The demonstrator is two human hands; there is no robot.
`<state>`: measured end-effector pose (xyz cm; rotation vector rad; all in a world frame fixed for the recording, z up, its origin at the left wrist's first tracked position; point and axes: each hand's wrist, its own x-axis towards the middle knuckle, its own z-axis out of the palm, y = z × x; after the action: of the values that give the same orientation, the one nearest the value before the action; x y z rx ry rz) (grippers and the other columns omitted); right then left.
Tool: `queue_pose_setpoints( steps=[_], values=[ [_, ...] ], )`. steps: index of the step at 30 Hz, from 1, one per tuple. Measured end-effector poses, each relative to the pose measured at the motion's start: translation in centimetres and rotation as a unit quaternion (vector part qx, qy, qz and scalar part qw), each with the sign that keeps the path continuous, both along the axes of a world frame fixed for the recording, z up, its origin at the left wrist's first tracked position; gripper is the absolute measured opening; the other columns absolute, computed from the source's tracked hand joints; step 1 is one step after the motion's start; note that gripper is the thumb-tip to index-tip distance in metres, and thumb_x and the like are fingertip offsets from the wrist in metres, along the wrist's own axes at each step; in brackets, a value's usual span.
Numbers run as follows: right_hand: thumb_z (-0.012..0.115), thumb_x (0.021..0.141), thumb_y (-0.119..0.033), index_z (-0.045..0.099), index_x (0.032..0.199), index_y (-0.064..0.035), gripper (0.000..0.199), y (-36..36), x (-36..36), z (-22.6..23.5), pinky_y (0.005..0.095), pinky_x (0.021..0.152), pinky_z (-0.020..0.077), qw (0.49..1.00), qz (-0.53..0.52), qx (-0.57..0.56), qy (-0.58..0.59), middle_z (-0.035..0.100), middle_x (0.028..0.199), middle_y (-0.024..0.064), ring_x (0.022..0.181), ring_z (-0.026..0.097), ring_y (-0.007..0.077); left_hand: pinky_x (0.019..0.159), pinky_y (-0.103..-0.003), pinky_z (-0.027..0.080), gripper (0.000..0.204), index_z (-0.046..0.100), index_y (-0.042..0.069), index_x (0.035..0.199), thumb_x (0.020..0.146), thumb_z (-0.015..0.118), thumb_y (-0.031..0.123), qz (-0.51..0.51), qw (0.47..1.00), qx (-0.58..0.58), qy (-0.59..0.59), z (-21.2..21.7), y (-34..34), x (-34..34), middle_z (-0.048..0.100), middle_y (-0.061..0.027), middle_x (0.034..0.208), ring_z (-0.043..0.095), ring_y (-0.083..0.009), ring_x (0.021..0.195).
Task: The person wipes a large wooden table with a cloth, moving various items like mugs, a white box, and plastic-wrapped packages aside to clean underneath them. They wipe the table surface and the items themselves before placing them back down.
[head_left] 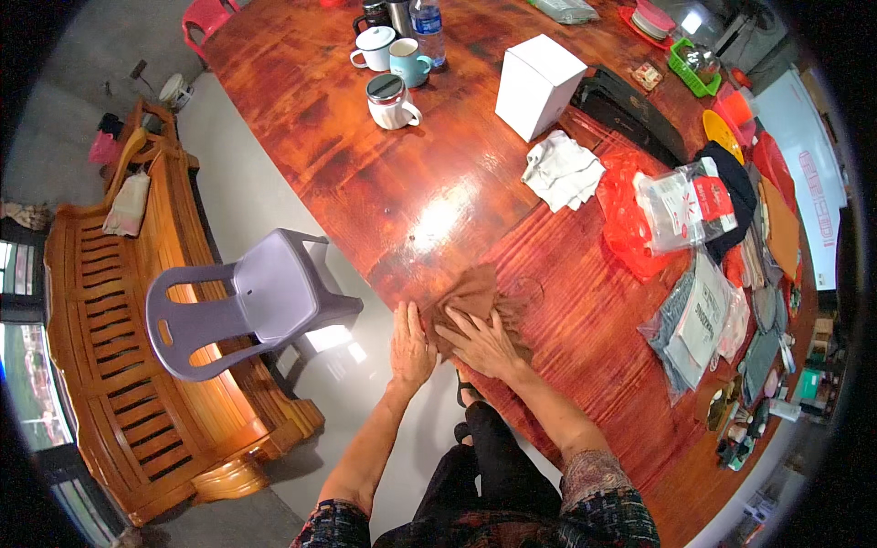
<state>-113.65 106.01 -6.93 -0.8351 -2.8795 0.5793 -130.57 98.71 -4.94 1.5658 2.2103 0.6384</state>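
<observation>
A crumpled brown cloth [473,287] lies at the near left edge of the glossy red-brown wooden table [365,196]. My right hand [482,345] rests on top of it, fingers spread and lying flat. Beside the cloth's left side is my left hand [414,347], its fingers stretched out at the table edge. That hand's fingertips are close to the cloth; whether they touch it I cannot tell. Part of the cloth is hidden under my right hand.
Ahead stand mugs [391,102], a water bottle [427,36] and a white box [539,87]. A white cloth [562,171], a red plastic bag [630,215] and packaged clothes [699,315] lie rightward. Left are a grey plastic chair [274,285] and a wooden bench [183,365].
</observation>
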Motion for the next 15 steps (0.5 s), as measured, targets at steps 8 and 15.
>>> queue_pose_setpoints(
  steps=[8,15],
  values=[
    [0.061,0.087,-0.034,0.039,0.14,-0.0318,0.058,13.6,-7.0,-0.5,0.0659,0.102,0.0235,0.998,-0.044,0.022,-0.026,0.023,0.151,0.0101,0.134,0.027,0.0324,0.113,-0.047,0.023,0.108,0.016,-0.005,0.143,0.063,0.083,0.022,0.004,0.99,-0.137,0.019,0.4,6.1,-4.6,0.014,-0.0311,0.148,0.019,-0.0462,0.137],
    [0.062,0.086,-0.03,0.044,0.136,-0.0226,0.054,22.0,-9.3,-2.6,0.0589,0.099,0.0267,0.961,-0.224,0.149,0.057,0.036,0.143,0.0139,0.129,0.033,0.0328,0.113,-0.043,0.023,0.115,0.019,-0.008,0.142,0.06,0.084,0.04,-0.015,0.969,-0.223,0.1,1.2,7.7,-3.9,0.014,-0.0313,0.148,0.018,-0.0451,0.137]
  ],
)
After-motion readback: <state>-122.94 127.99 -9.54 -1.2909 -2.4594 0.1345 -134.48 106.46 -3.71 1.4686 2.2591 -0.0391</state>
